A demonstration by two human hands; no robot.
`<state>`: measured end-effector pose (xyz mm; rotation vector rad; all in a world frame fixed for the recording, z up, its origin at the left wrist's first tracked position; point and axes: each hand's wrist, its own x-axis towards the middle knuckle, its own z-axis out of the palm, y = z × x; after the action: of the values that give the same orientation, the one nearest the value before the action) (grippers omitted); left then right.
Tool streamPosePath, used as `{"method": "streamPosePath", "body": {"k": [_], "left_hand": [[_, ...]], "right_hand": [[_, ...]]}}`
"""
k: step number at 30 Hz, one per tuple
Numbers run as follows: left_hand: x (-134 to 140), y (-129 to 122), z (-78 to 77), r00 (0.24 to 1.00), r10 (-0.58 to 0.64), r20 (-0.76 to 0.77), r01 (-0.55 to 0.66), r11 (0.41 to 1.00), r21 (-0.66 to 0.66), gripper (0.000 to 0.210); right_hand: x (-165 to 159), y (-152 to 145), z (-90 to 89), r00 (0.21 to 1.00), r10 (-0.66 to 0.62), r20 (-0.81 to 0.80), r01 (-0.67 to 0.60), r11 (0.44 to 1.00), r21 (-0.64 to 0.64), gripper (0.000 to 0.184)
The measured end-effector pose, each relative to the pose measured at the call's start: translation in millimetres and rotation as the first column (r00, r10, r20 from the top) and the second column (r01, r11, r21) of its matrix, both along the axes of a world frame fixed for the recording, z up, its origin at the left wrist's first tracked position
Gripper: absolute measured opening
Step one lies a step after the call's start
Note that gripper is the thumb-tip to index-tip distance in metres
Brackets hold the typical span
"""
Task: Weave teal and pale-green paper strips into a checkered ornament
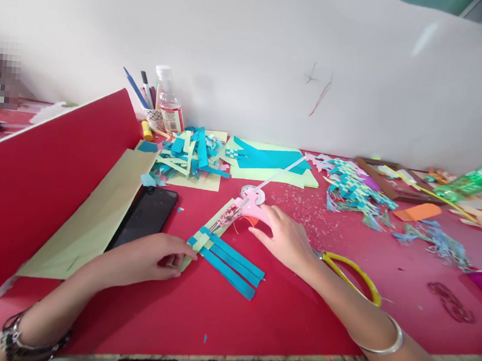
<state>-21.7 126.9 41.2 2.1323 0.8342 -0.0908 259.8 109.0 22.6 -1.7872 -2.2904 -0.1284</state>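
Lettering first: one clear plastic bottle [171, 114] wore a red-and-white label, its print too small to read from where I stood, and one green bottle [477, 179] carried a white label, equally illegible. Two scribbles marked the white wall [251, 53], one a dark cross, the other a reddish stroke; I could make no word of them.

Now to the hands! The right hand [282, 234] had its fingers wrapped around the handle of one pink glue gun [232, 213], a single pale glue stick [281, 174] jutting from its back, its nozzle right down at the woven paper piece [205, 239]. And that piece? Flat on the red tabletop [163, 319], between the two hands, three blue tails fanning toward the near right, by my count. The left hand [162, 255] sat at its left edge, fingers curled, thumb and forefinger nearly together; whether they pinched the paper or merely pressed it, I couldn't tell.

Round about: one black phone [148, 218] beside the left hand, one yellow scissor handle [369, 277] beside the right forearm, and one heap of paper strips [191, 154], too tangled to count.
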Motion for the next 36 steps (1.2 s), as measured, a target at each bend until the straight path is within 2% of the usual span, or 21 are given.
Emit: {"method": "streamPosePath", "body": {"k": [11, 23, 36], "left_hand": [[1.1, 0.1, -2.9, 1.0, 0.02, 0.018, -0.019, 0.999, -0.031, 0.028], [1.3, -0.1, -2.2, 0.999, 0.026, 0.027, -0.024, 0.998, -0.054, 0.026], [1.1, -0.4, -1.6, 0.999, 0.025, 0.021, -0.024, 0.998, -0.053, 0.027]], "right_hand": [[-3.1, -0.2, -0.9, 0.999, 0.041, 0.006, -0.041, 0.999, -0.024, 0.04], [0.3, 3.7, 0.8, 0.998, -0.038, 0.041, 0.039, 0.999, -0.025, 0.031], [9.8, 9.5, 0.1, 0.994, -0.099, 0.035, 0.099, 0.995, -0.006, 0.033]]}}
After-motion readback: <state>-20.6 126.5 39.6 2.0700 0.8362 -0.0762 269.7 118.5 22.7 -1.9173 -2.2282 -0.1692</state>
